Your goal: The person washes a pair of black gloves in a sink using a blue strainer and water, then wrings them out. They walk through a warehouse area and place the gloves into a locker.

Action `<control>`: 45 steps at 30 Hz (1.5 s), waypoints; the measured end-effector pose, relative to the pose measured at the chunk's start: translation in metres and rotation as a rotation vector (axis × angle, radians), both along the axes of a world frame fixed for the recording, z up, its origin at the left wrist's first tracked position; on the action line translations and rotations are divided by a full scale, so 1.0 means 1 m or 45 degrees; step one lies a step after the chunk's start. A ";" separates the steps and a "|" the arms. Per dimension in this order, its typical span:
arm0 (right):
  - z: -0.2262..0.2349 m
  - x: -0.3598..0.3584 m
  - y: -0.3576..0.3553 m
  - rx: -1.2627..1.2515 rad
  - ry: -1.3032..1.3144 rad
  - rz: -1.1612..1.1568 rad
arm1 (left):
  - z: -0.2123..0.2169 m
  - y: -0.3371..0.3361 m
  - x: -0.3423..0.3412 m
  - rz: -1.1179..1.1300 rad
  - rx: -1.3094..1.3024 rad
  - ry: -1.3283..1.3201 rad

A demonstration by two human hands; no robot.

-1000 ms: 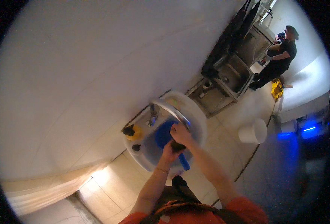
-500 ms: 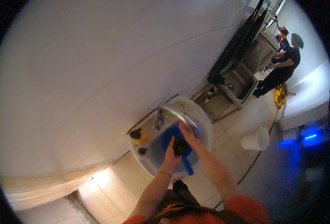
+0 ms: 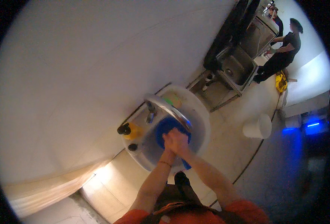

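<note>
Over the white washbasin (image 3: 205, 131), my left hand (image 3: 168, 143) and my right hand (image 3: 179, 141) are pressed together below the curved metal tap (image 3: 169, 108). The right hand lies over the left and covers most of it. Their fingers are closed, and whatever they hold between them is hidden. A round blue vessel (image 3: 159, 131) sits in the basin under them, its blue handle (image 3: 186, 164) pointing toward me past the right wrist. On the basin's left rim are a yellow bottle with a black top (image 3: 134, 131) and a small black-topped item (image 3: 132, 147).
A yellow-green item (image 3: 172, 100) lies behind the tap. Metal sinks (image 3: 239, 72) line the wall at the upper right, where two people stand, one in dark clothes (image 3: 284, 54). A white bucket (image 3: 258, 126) is on the floor to the right, a yellow object (image 3: 281, 82) beyond it.
My hands were apart with a dark lump at the left one; now they have come together and the lump is out of sight. The view has shifted slightly.
</note>
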State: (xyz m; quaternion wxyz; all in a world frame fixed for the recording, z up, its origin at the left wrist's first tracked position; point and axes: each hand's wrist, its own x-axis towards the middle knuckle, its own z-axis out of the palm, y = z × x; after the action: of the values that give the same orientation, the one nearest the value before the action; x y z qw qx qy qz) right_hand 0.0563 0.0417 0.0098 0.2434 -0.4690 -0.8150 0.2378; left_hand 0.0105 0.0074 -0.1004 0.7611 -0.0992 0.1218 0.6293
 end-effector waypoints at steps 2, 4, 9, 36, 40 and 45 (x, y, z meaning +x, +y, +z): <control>-0.059 0.019 0.047 -0.176 0.085 -0.220 | 0.064 0.022 0.019 0.020 -0.287 0.390; -0.115 0.034 0.069 -0.365 0.322 -0.374 | 0.061 0.031 0.025 0.020 -0.258 0.342; -0.053 0.001 0.032 -0.324 0.489 -0.367 | 0.001 0.013 -0.002 0.130 0.094 0.014; 0.149 0.152 0.063 -1.530 1.320 -0.254 | 0.144 -0.016 -0.028 -0.311 -0.316 0.645; 0.120 0.144 0.066 -1.744 1.674 -0.065 | 0.161 -0.005 0.011 -0.594 -0.297 0.434; 0.106 0.144 0.056 -1.766 1.933 0.236 | 0.152 -0.010 0.029 -0.476 -0.033 0.368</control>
State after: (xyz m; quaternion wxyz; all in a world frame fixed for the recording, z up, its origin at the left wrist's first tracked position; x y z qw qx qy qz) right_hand 0.1999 0.0981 0.1160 0.3504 -0.1679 -0.1634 0.9068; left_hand 0.0394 -0.0025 0.0514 0.8378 0.0064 0.2539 0.4833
